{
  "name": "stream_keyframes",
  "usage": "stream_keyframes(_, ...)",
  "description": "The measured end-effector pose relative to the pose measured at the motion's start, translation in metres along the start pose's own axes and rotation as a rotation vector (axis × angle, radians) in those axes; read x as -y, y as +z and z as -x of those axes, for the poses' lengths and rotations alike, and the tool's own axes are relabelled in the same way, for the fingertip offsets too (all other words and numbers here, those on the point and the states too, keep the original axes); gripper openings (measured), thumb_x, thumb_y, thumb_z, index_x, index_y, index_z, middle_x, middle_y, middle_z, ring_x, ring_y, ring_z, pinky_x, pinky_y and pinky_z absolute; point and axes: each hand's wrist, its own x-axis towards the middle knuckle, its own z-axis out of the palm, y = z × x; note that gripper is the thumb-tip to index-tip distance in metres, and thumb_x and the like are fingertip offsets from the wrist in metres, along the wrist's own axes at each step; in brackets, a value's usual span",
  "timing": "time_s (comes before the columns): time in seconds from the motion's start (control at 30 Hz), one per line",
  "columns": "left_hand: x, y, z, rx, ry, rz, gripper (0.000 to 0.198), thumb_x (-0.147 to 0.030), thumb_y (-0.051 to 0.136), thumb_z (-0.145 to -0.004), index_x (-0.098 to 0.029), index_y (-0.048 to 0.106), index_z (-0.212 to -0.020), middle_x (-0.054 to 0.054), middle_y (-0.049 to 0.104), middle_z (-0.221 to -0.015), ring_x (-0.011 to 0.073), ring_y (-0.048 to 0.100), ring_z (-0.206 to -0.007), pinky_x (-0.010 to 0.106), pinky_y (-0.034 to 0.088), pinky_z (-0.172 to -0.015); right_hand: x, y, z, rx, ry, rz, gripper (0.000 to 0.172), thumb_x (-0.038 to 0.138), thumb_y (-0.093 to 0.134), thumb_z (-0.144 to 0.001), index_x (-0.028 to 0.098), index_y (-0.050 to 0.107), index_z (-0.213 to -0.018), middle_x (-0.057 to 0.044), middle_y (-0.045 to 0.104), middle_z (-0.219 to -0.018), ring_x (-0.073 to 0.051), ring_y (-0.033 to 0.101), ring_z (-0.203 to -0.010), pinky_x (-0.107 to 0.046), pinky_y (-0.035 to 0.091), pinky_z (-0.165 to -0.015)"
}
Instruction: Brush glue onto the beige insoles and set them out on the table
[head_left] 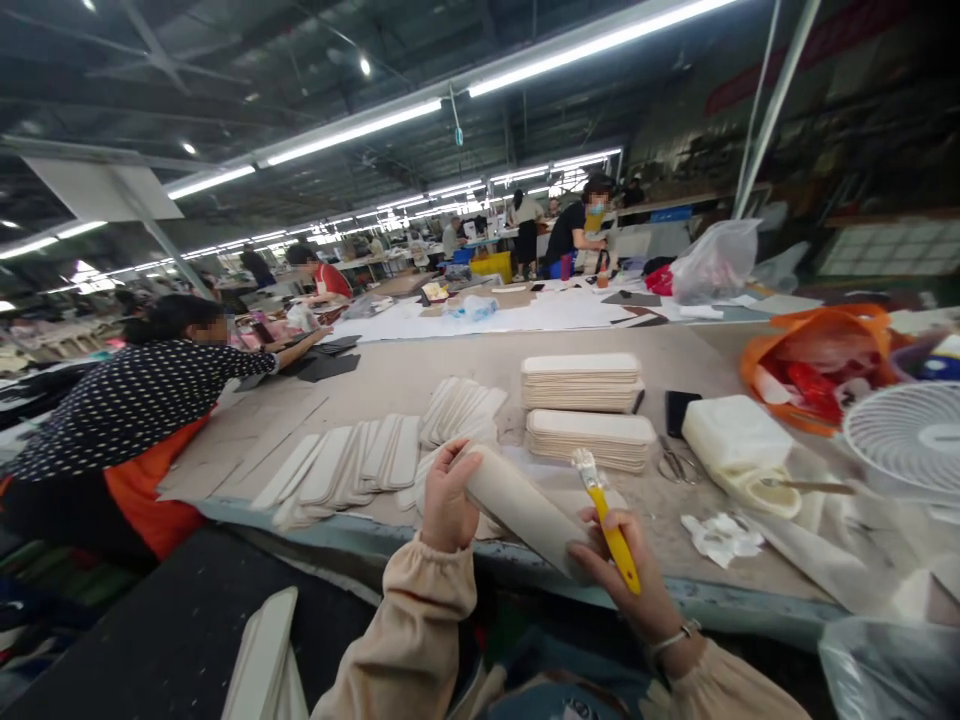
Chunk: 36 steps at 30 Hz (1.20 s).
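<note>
One pale strip (529, 510), held by us at the near edge of the table (409, 368), long axis slanting from its far end at our left fingers down and rightward to its near end at our right fingers. Left hand (450, 500): thumb and fingers closed on the far end; right hand (634, 568): fingers narrow, touching the near end and gripping a yellow-handled brush (613, 540), bristles away from us. Beyond-left of our left fingers, fanned strips (352, 462); beyond our right, two stacks (589, 440) and scissors (677, 462), with tabletop between scissors and fingers.
</note>
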Motion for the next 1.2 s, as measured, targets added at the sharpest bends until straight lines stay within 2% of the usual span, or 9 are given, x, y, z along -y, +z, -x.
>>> stream_keyframes(0.2,-0.008,-0.03,-0.009,-0.158,0.028,0.087,0.035,-0.018,0.079,-0.053,-0.019,0.061,-0.083,-0.002,0.066,-0.073,0.0122,0.061,-0.067,0.022,0.049,-0.065,0.027,0.014,-0.002,-0.131,0.122,-0.106,0.047,0.041,0.081,-0.071,0.027,0.041,-0.092,0.0,0.059,-0.093,-0.017,0.055,-0.068,-0.029,0.048,-0.056)
stream_keyframes(0.33,-0.005,-0.046,-0.013,-0.221,0.002,0.123,0.027,-0.014,0.074,-0.058,-0.021,0.063,-0.082,0.0,0.067,-0.078,0.0151,0.063,-0.073,0.025,0.052,-0.071,0.034,0.021,-0.009,-0.159,0.137,-0.16,0.045,0.04,0.078,-0.073,0.028,0.039,-0.091,0.007,0.044,-0.071,-0.014,0.043,-0.057,-0.025,0.037,-0.049)
stream_keyframes(0.47,-0.001,-0.056,-0.01,-0.241,0.021,0.139,0.022,-0.014,0.07,-0.063,-0.021,0.063,-0.082,0.001,0.068,-0.079,0.0167,0.065,-0.075,0.026,0.053,-0.072,0.035,0.023,-0.013,-0.171,0.093,-0.148,0.044,0.037,0.078,-0.075,0.027,0.039,-0.092,0.007,0.037,-0.069,-0.012,0.038,-0.058,-0.024,0.033,-0.051)
stream_keyframes(0.67,0.002,-0.063,-0.008,-0.268,-0.024,0.203,0.025,-0.009,0.068,-0.065,-0.022,0.061,-0.085,-0.001,0.069,-0.076,0.0145,0.066,-0.072,0.026,0.054,-0.074,0.043,0.023,-0.018,-0.198,0.052,-0.108,0.04,0.037,0.077,-0.077,0.026,0.041,-0.09,0.007,0.04,-0.069,-0.011,0.039,-0.057,-0.023,0.035,-0.05)
stream_keyframes(0.77,0.004,-0.061,-0.008,-0.263,-0.051,0.23,0.026,-0.007,0.067,-0.066,-0.022,0.062,-0.086,-0.003,0.07,-0.075,0.0131,0.067,-0.072,0.025,0.054,-0.076,0.046,0.024,-0.021,-0.236,0.045,-0.074,0.041,0.041,0.077,-0.076,0.025,0.041,-0.089,0.008,0.04,-0.068,-0.011,0.039,-0.056,-0.023,0.035,-0.05)
stream_keyframes(0.9,0.006,-0.057,-0.005,-0.187,-0.108,0.274,0.022,-0.008,0.064,-0.067,-0.018,0.065,-0.087,-0.002,0.072,-0.076,0.0139,0.069,-0.075,0.025,0.054,-0.078,0.046,0.017,-0.026,-0.295,0.034,-0.027,0.043,0.044,0.079,-0.073,0.025,0.043,-0.087,0.008,0.038,-0.067,-0.011,0.037,-0.056,-0.024,0.033,-0.051)
stream_keyframes(1.0,0.007,-0.056,0.001,-0.125,-0.269,0.287,0.014,-0.014,0.062,-0.073,-0.012,0.067,-0.086,0.006,0.073,-0.076,0.0193,0.069,-0.075,0.032,0.057,-0.076,0.041,0.006,-0.032,-0.347,0.005,0.007,0.044,0.042,0.081,-0.071,0.025,0.045,-0.088,0.008,0.04,-0.068,-0.011,0.038,-0.057,-0.024,0.033,-0.053)
stream_keyframes(1.1,0.011,-0.058,0.009,-0.031,-0.436,0.244,0.018,-0.021,0.059,-0.082,-0.01,0.066,-0.092,0.011,0.073,-0.081,0.0258,0.071,-0.081,0.043,0.059,-0.076,0.034,-0.005,-0.039,-0.41,-0.029,0.035,0.045,0.041,0.083,-0.069,0.024,0.046,-0.088,0.007,0.042,-0.071,-0.01,0.039,-0.059,-0.025,0.034,-0.055)
stream_keyframes(1.2,0.019,-0.062,0.017,0.001,-0.501,0.153,0.016,-0.019,0.059,-0.084,-0.01,0.065,-0.097,0.011,0.074,-0.087,0.0273,0.071,-0.087,0.047,0.06,-0.078,0.031,-0.014,-0.047,-0.435,-0.052,0.024,0.046,0.041,0.084,-0.068,0.024,0.046,-0.087,0.007,0.044,-0.073,-0.01,0.042,-0.06,-0.025,0.035,-0.056)
